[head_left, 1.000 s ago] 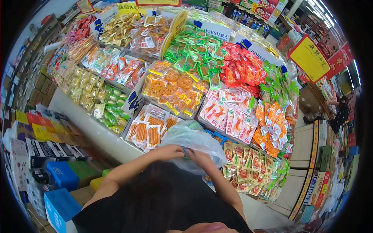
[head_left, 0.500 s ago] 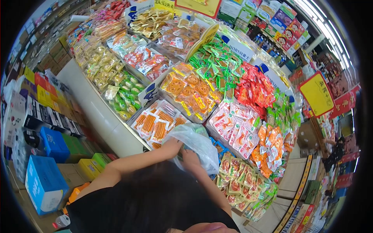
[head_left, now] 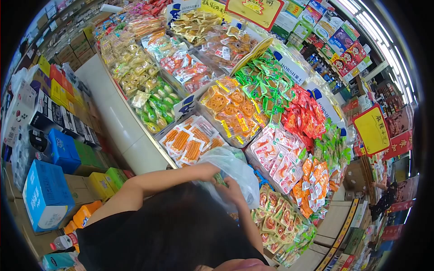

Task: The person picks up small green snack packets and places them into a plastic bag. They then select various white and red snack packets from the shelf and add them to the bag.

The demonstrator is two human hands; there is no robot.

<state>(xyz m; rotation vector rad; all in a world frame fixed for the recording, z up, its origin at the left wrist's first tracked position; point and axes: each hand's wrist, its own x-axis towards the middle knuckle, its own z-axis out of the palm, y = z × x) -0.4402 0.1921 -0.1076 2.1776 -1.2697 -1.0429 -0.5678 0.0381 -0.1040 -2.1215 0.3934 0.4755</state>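
Observation:
A translucent white plastic bag [head_left: 246, 180] lies over the front part of the snack display. My left hand [head_left: 209, 172] is at the bag's left side, its fingers closed around a small green packet [head_left: 220, 179] at the bag's opening. From the right, my right hand [head_left: 232, 191] reaches to the same packet with bent fingers, its fingertips at the packet's edge. Just behind the bag are orange stick snacks in clear packs [head_left: 192, 150]. Packs of round orange slices [head_left: 235, 108] sit farther back.
Sloping bins hold green packets [head_left: 260, 79], red packets [head_left: 307, 115] and pink-white packets [head_left: 278, 156]. The display's pale side panel [head_left: 122, 122] curves along the left. Stacked cartons, including a blue box [head_left: 47, 194], stand at the left. A yellow sign [head_left: 371, 128] hangs at the right.
The view has shifted, so the display sits farther right and slightly lower. My hands have come out of the bag's folds, and the green packet between them now shows.

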